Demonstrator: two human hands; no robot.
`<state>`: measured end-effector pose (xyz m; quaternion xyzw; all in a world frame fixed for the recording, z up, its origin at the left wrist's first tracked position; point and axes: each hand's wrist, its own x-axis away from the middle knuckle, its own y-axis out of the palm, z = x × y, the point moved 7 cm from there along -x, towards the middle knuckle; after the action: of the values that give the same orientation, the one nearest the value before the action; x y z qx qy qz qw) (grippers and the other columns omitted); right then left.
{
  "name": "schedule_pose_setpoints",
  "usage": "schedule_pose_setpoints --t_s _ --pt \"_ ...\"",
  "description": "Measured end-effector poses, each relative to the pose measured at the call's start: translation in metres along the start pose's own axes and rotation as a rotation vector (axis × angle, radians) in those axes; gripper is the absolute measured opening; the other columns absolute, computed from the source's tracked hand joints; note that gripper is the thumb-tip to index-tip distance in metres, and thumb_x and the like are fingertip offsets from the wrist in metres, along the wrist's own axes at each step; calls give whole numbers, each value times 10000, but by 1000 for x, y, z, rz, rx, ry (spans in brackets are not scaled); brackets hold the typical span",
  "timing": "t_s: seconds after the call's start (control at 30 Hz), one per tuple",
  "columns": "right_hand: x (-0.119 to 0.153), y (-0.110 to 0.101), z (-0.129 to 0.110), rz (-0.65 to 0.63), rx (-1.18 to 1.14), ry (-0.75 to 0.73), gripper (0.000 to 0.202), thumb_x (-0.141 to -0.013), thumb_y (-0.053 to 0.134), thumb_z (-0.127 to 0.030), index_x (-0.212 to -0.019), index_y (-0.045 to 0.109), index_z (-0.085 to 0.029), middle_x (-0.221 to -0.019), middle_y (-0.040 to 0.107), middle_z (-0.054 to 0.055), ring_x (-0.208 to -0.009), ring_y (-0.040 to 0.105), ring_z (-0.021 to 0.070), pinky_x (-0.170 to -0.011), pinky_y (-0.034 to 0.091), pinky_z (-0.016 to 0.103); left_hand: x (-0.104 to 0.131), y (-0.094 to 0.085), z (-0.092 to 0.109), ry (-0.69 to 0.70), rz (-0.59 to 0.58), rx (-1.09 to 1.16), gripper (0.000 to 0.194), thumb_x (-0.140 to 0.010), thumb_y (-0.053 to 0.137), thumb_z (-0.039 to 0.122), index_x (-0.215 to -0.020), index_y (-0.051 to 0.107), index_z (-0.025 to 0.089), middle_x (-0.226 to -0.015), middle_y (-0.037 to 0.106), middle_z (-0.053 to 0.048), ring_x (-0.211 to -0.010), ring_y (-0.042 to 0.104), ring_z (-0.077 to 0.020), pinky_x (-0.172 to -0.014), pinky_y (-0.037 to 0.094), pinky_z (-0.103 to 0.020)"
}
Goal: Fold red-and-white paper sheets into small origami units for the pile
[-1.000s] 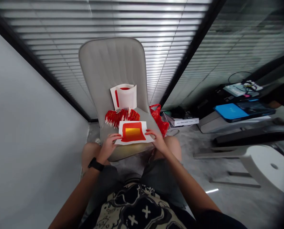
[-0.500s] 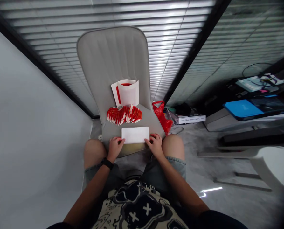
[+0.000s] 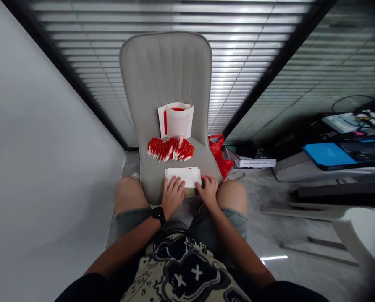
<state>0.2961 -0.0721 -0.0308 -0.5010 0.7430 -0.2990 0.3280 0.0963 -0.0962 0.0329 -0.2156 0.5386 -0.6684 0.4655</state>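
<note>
Near the front of a grey chair seat lies a folded white paper (image 3: 187,175), with bits of red showing at its top edge and right side. My left hand (image 3: 174,193) rests flat on the lower left part of this paper, fingers spread. At the paper's right edge, my right hand (image 3: 208,191) pinches it between thumb and curled fingers. Just behind it is a row of small red folded packets (image 3: 171,149) with white edges, packed close together. Farther back, larger white sheets (image 3: 178,122) with red on them lean against the chair's backrest, one of them curled.
The grey chair (image 3: 168,63) stands before window blinds, with a white wall (image 3: 48,147) on the left. A red plastic bag (image 3: 219,155) and a white-sided box (image 3: 256,162) are on the floor to the right. A white stool (image 3: 363,230) stands farther right, near a blue folder (image 3: 329,154).
My left hand has gone from pinching the paper's left corner to lying flat on it. Red now shows at the paper's edges. The camera view has shifted slightly left.
</note>
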Motion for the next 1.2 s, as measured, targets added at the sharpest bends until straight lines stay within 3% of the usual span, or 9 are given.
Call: schedule_pose_setpoints --t_s 0.13,0.23,0.4,0.57,0.8,1.2 --pt "1 -6 -11 -4 31 -20 568 -868 582 -433 -1350 583 -134 -1260 578 201 -1213 465 351 -1089 337 538 8 11 -7 -61 -11 3 499 -961 473 234 -1459 506 215 -1529 483 -142 -1460 371 -325 -1229 146 -602" --pt "8 -10 -29 -21 58 -129 535 -949 497 -417 -1431 528 -188 -1470 472 173 -1390 354 339 -1172 241 551 13 19 -13 -67 -16 24 520 -961 473 239 -1481 481 226 -1561 444 -130 -1477 345 -319 -1226 171 -582" --pt "20 8 -44 -181 81 -270 484 -1011 418 -388 -1458 519 -231 -1581 404 109 -1498 263 278 -1240 116 532 15 27 -16 -93 5 60 545 -959 477 249 -1504 456 234 -1600 386 -121 -1504 295 -315 -1236 125 -580" --pt "18 20 -34 -223 91 -264 506 -1022 394 -411 -1480 499 -223 -1611 363 101 -1516 236 279 -1235 163 531 14 27 -15 -113 26 81 552 -962 476 271 -1510 452 212 -1615 357 -124 -1515 270 -316 -1243 104 -573" --pt "19 23 -33 -169 245 -369 542 -1057 319 -424 -1490 479 -142 -1593 366 184 -1489 280 318 -1192 260 565 10 23 -16 -139 18 -24 492 -1003 420 342 -1483 485 257 -1589 415 -73 -1498 308 -283 -1240 162 -569" --pt "18 25 -27 -160 321 -395 545 -1064 287 -434 -1522 438 -179 -1597 365 167 -1487 284 314 -1176 294 559 10 27 -17 -155 45 -55 509 -1003 431 353 -1501 461 253 -1615 368 -87 -1499 307 -287 -1238 178 -562"
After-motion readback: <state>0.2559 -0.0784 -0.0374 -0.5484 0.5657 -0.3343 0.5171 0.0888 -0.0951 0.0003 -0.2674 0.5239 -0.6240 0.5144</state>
